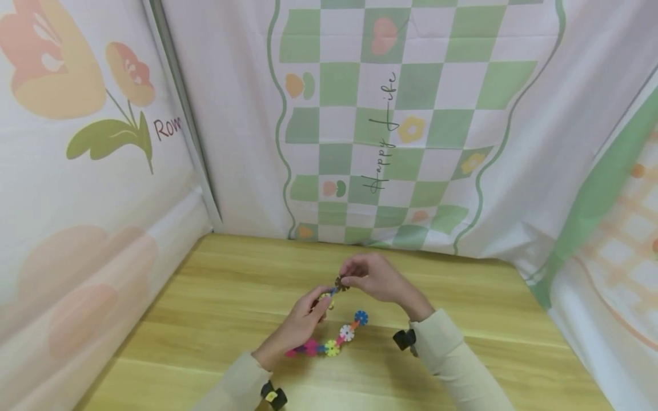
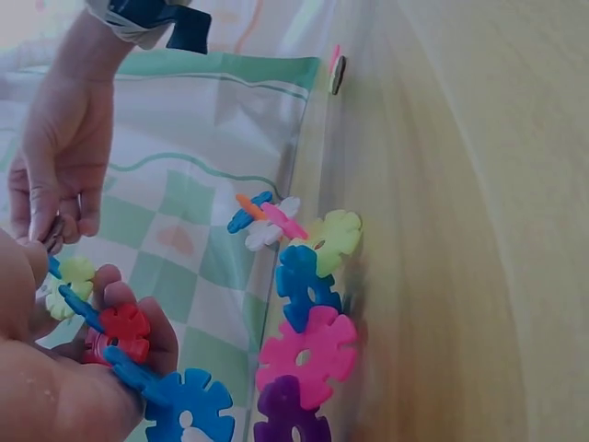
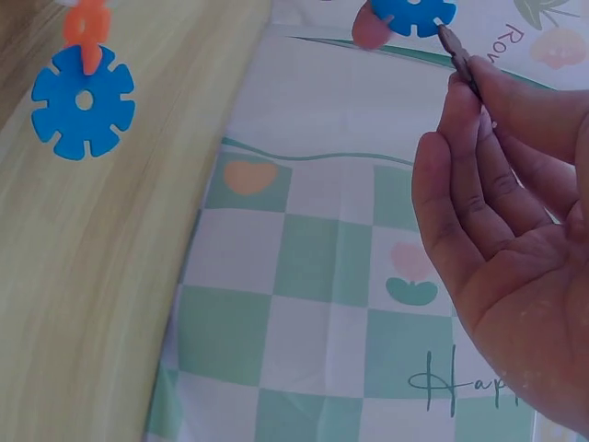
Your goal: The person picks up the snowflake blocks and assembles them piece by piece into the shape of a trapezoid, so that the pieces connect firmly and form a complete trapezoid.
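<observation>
My left hand point(image 1: 300, 321) grips a chain of notched plastic snowflake discs; a red disc point(image 2: 124, 333), a yellow-green disc point(image 2: 69, 287) and a blue disc point(image 2: 191, 405) show around its fingers. Between thumb and fingertips, my right hand point(image 1: 377, 278) pinches a brown snowflake disc point(image 1: 341, 282). Seen nearly edge-on in the right wrist view, the brown disc meets the rim of the chain's blue end disc point(image 3: 414, 13). Fingers of the left hand hide part of the chain.
On the wooden table point(image 1: 247, 274), just in front of the hands, lies another chain with pink point(image 2: 308, 356), yellow-green point(image 1: 332, 348), white point(image 1: 346, 333) and blue discs point(image 1: 361, 318). Small loose pieces point(image 2: 338, 74) lie farther off, beneath the right wrist. Printed curtains point(image 1: 380, 125) enclose the table.
</observation>
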Motion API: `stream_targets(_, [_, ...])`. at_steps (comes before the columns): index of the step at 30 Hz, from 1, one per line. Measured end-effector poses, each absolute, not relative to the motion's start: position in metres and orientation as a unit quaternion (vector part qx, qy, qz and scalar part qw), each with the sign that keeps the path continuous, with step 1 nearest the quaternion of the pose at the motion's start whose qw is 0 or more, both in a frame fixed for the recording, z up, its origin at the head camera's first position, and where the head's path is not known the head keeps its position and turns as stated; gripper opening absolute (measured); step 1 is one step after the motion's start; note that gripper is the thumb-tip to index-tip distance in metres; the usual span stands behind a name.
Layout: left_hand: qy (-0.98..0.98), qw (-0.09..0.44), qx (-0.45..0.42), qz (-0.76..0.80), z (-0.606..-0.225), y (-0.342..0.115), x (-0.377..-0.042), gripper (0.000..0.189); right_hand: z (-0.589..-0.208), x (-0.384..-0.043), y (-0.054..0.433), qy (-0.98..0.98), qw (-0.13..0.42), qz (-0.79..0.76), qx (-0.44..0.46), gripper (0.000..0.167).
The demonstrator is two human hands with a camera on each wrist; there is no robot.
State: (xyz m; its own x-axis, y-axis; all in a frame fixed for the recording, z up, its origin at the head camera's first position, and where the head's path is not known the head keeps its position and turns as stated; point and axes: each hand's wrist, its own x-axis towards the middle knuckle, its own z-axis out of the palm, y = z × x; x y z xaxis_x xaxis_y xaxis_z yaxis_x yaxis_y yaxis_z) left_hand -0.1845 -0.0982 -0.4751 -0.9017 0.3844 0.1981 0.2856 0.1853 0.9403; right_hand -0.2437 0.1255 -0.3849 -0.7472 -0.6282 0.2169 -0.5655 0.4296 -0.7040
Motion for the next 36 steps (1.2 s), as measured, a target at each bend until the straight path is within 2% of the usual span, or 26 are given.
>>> stream_targets(6, [0.772,0.038,0.216,0.596,-0.474,-0.098,-0.182,0.037,-0.38,-0.239,0.123,0.844,0.051,-0.395,-0.36,0.007])
stream_targets(19, [0.781,0.035,0.203,0.59,-0.471,-0.098,-0.177,0.037,-0.374,-0.235,0.107,0.852,0.039,-0.354,-0.383,0.009])
stream_targets(23, [0.768,0.05,0.187,0.611,-0.473,-0.097,-0.179,0.038,-0.376,-0.24,0.11,0.856,0.048,-0.351,-0.376,0.008])
stream_targets(29, [0.721,0.104,0.158,0.666,-0.475,-0.098,-0.182,0.048,-0.372,-0.243,0.144,0.881,0.026,-0.346,-0.321,0.026])
stream_targets(33, [0.688,0.14,0.136,0.698,-0.476,-0.101,-0.184,0.056,-0.37,-0.238,0.186,0.9,0.023,-0.329,-0.284,0.028])
stream_targets(36, [0.655,0.162,0.106,0.73,-0.477,-0.103,-0.185,0.056,-0.373,-0.231,0.22,0.913,0.038,-0.309,-0.264,0.028])
